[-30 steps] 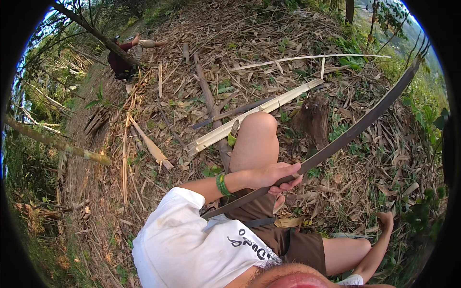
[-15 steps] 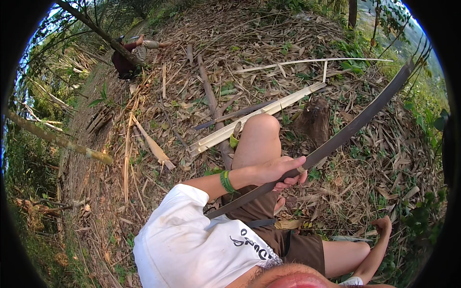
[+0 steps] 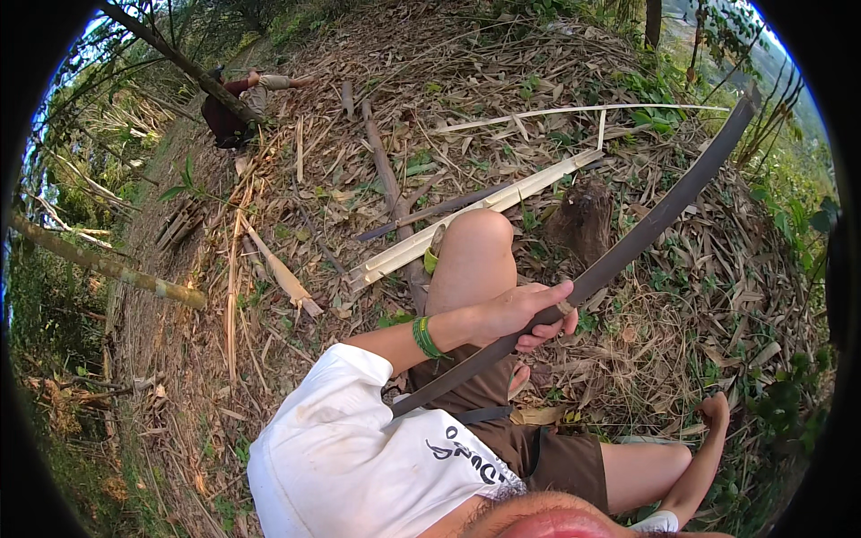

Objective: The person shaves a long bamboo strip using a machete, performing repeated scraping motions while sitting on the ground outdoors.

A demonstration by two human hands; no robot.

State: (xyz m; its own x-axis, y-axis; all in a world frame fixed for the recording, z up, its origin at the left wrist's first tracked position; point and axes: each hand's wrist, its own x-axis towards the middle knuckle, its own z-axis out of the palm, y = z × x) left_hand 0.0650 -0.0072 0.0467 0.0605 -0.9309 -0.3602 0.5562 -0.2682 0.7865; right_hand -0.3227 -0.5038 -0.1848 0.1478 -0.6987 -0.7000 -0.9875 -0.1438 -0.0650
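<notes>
A long, dark, slightly bowed bamboo strip point(image 3: 655, 218) slants across my body, from my waist up to the far right. My left hand point(image 3: 529, 318), below a green wristband, is wrapped round the strip near its middle, at one of its joints. Low on the right, beside my bent knee, my right hand point(image 3: 715, 408) is held close to the leaf litter with its fingers curled. A small dark bit shows at that hand, too small to name. Beyond my raised knee lies a pale split bamboo length point(image 3: 556, 175), inner side up.
A tree stump point(image 3: 583, 215) stands right of my knee. A dark strip point(image 3: 430, 213) and a thin log point(image 3: 384, 161) lie by the split bamboo. Pale splints point(image 3: 278, 269) are scattered leftward. Another person point(image 3: 235, 112) sits at the far left near a leaning trunk point(image 3: 175, 54).
The strip's far end has dipped and shifted slightly left. My right hand has risen a little and its fingers look more curled. My left hand keeps its grip.
</notes>
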